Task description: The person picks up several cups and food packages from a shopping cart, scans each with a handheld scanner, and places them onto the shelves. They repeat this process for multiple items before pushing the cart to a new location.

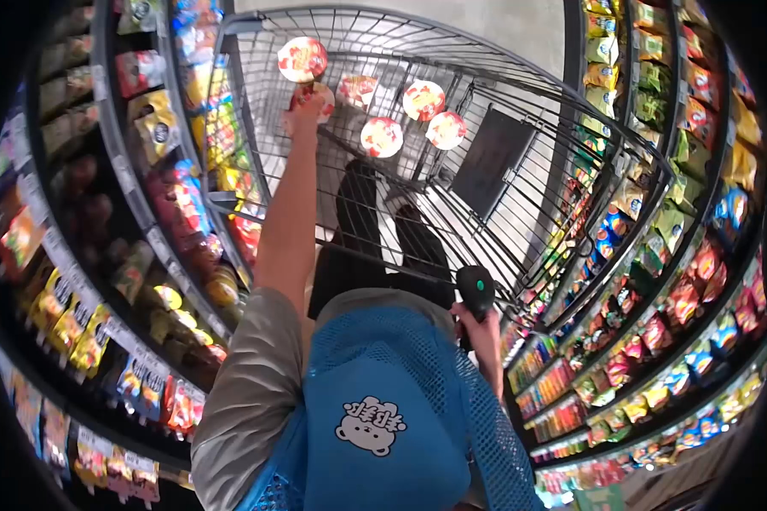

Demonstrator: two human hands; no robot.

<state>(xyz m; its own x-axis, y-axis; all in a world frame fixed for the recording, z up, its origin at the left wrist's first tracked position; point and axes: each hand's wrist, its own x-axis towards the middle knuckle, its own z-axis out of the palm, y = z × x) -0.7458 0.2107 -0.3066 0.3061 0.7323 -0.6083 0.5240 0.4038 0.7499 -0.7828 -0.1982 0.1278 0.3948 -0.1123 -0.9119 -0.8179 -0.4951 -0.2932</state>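
My left hand (305, 112) reaches far into a wire shopping cart (562, 183) and is shut on a round red-and-white lidded cup (317, 90). Just above it sits another such cup (302, 58), and several more (423, 100) lie on the cart's floor to the right. My right hand (484, 334) stays close to my body, gripping a black handheld scanner (475, 289) that shows a small green light. A blue mesh vest (383, 400) with a cartoon patch covers my chest.
Shelves of snack bags (158, 128) line the aisle on the left, and more bagged snacks (682, 281) fill the shelves on the right. A dark flat panel (490, 162) rests inside the cart. My legs show through the cart's wire.
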